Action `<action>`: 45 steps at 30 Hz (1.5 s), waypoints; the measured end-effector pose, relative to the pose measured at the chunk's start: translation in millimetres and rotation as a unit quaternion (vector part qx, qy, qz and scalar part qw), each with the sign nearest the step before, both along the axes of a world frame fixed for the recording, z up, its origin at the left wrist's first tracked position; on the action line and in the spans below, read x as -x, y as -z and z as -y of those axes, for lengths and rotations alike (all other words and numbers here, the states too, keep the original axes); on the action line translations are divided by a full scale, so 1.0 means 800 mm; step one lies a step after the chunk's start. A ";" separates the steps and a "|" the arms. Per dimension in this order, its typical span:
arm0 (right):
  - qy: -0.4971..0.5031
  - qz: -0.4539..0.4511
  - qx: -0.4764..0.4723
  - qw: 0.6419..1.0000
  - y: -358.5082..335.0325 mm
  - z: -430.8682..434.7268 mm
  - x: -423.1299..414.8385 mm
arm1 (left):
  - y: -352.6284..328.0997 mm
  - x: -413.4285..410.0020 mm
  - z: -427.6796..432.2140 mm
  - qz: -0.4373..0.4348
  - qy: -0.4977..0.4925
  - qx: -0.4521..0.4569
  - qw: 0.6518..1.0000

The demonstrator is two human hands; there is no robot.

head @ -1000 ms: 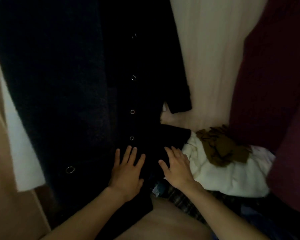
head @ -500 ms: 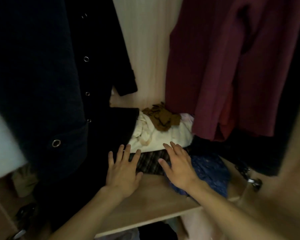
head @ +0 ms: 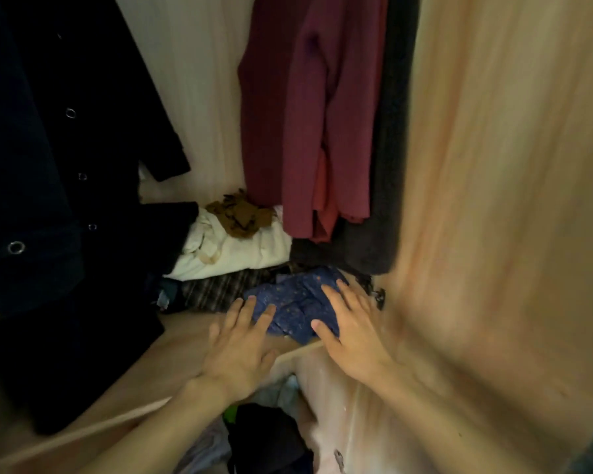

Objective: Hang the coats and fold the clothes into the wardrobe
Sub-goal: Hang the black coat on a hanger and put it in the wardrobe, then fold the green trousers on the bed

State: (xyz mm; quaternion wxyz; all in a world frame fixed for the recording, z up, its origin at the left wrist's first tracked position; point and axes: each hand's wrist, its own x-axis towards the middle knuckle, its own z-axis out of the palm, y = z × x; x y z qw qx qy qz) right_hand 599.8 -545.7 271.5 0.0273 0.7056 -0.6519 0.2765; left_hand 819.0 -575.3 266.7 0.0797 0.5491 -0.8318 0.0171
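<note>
With left grip (head: 240,350) and right grip (head: 353,333) released, flat on the blue garment (head: 293,299), we should push it evenly back from the shelf (head: 185,340) edge.

Wardrobe shelf (head: 185,340), hands on blue cloth (head: 297,301).
Left hand (head: 240,350) and right hand (head: 353,333), fingers straight, lie on the cloth; dark coat (head: 48,165) left, maroon coat (head: 305,114) hanging behind.

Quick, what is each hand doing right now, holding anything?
Left hand: open, fingertips on the blue patterned cloth.
Right hand: open, flat on the same cloth, gripping nothing.
</note>
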 end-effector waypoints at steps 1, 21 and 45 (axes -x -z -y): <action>-0.001 0.014 -0.007 1.000 0.007 -0.020 0.010 | 0.008 0.010 -0.019 -0.007 0.001 -0.011 1.000; 0.273 -0.030 -0.128 0.953 0.058 -0.346 0.093 | 0.066 0.157 -0.179 -0.093 0.293 -0.099 0.946; 0.623 0.149 -0.057 0.765 0.137 -0.830 0.077 | 0.125 0.319 -0.541 0.024 0.559 -0.146 0.816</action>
